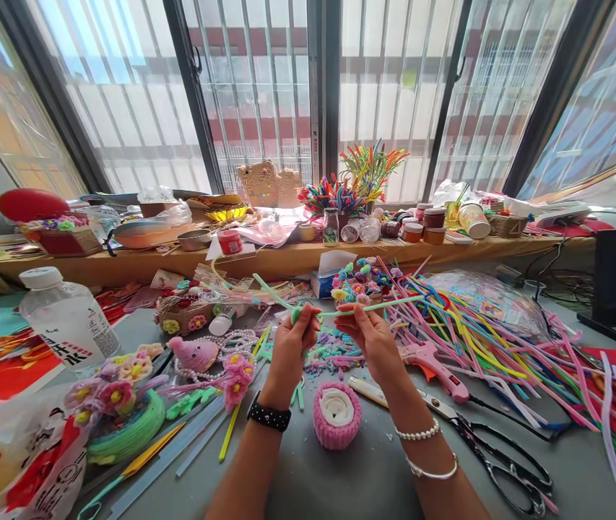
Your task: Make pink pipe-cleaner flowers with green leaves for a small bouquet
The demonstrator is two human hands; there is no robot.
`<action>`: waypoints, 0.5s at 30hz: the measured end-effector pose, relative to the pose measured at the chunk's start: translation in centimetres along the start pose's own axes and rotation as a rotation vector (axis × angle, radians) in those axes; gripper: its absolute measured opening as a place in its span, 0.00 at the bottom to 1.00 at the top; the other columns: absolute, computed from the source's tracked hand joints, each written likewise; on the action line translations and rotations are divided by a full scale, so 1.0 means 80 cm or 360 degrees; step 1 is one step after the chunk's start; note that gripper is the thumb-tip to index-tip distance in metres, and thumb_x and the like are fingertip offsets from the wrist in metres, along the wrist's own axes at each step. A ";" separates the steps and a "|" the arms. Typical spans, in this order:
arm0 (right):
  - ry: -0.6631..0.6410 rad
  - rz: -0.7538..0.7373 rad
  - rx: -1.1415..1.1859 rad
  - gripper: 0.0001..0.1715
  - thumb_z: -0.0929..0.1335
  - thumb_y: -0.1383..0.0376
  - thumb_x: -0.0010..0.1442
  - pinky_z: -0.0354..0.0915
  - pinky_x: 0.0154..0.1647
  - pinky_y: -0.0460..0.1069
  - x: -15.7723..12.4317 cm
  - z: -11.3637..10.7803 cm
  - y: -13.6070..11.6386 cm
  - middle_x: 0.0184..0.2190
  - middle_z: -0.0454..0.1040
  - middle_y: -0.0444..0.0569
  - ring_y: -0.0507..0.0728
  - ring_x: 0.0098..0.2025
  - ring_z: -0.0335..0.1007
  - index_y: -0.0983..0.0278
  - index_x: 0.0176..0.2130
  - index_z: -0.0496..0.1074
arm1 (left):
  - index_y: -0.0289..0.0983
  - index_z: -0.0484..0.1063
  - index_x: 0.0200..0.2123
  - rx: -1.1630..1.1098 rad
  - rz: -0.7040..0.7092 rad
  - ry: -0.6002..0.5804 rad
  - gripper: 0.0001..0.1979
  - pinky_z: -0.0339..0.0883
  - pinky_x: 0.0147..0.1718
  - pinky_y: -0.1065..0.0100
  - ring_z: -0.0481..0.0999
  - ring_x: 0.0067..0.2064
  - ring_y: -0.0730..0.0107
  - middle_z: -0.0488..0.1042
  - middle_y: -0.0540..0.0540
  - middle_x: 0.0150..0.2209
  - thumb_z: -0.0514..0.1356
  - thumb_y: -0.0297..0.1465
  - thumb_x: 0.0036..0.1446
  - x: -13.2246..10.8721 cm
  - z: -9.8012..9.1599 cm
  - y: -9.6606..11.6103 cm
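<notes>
Your 2 forearms (245, 462) are flanking a pink ribbed pot (336, 433) while, beyond it, your left hand (292, 343) and right hand (371, 338) are pinching a mint-green pipe cleaner (393, 304) between closed fingertips, any uneven tugging risking kinks.

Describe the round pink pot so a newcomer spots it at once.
On the grey table in front of the windows, find the left hand and right hand. Just below them in the picture stands the round pink pot. Its fuzzy, ribbed side and white filling set it apart from the smooth pink glue gun to its right.
</notes>
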State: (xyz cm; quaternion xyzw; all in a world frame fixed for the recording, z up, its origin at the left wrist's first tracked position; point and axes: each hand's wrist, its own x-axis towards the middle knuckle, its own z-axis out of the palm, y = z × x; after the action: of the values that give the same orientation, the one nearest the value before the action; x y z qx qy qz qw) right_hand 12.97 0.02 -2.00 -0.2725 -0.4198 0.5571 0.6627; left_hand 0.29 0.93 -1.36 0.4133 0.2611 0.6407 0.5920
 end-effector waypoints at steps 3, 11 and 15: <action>0.0109 -0.0089 0.0305 0.11 0.68 0.58 0.47 0.64 0.40 0.48 0.003 -0.008 -0.003 0.29 0.74 0.44 0.52 0.36 0.69 0.64 0.24 0.71 | 0.32 0.71 0.25 -0.0090 -0.0002 0.0064 0.11 0.42 0.12 0.79 0.48 0.13 0.90 0.64 0.55 0.17 0.63 0.35 0.42 -0.001 0.003 0.001; 0.0165 -0.0275 0.0278 0.11 0.65 0.57 0.52 0.63 0.26 0.44 0.007 -0.019 0.003 0.11 0.60 0.35 0.46 0.16 0.59 0.62 0.34 0.68 | 0.32 0.72 0.26 -0.0222 0.0071 0.0137 0.10 0.44 0.13 0.78 0.48 0.14 0.87 0.55 0.58 0.12 0.62 0.34 0.43 0.001 -0.004 0.006; 0.0024 -0.0271 -0.0089 0.13 0.62 0.57 0.54 0.54 0.16 0.42 0.005 -0.016 0.010 0.10 0.50 0.33 0.44 0.12 0.46 0.63 0.31 0.68 | 0.31 0.72 0.25 -0.0013 0.0098 0.0141 0.10 0.45 0.14 0.78 0.48 0.15 0.86 0.50 0.59 0.10 0.63 0.33 0.41 -0.002 0.002 0.001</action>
State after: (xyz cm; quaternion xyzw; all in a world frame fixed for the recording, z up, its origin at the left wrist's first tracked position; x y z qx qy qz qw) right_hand 13.70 0.76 -3.23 -0.2584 -0.4519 0.4847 0.7029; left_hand 0.39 0.76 -1.25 0.3899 0.2716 0.6774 0.5616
